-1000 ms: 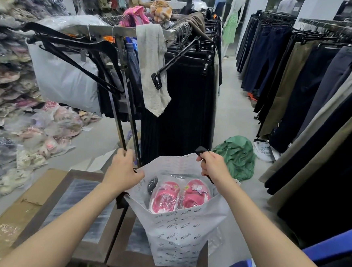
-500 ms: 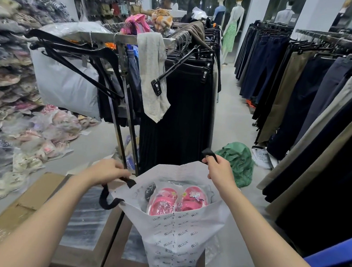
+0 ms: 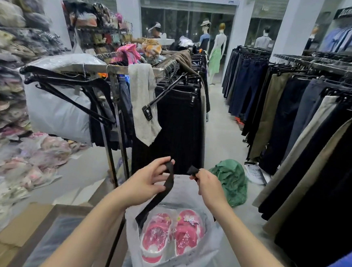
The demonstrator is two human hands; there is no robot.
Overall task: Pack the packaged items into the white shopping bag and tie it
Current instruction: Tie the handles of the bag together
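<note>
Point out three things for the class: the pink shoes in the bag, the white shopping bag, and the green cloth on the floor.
pink shoes (image 3: 172, 233): head view, between the wrapped pair.
white shopping bag (image 3: 183, 186): head view, far wall.
green cloth (image 3: 230, 179): head view, middle of the heap.

Left hand (image 3: 146, 181), right hand (image 3: 208, 185) raised close, fingers pinched.

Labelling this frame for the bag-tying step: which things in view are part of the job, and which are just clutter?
Job:
- white shopping bag
- black strap handles, one in each of the hands: left hand, right hand
- packaged pink shoes inside the bag

Clutter:
- green bag on the floor
- grey cloth over the rack
- black hangers
- hanging trousers
</note>
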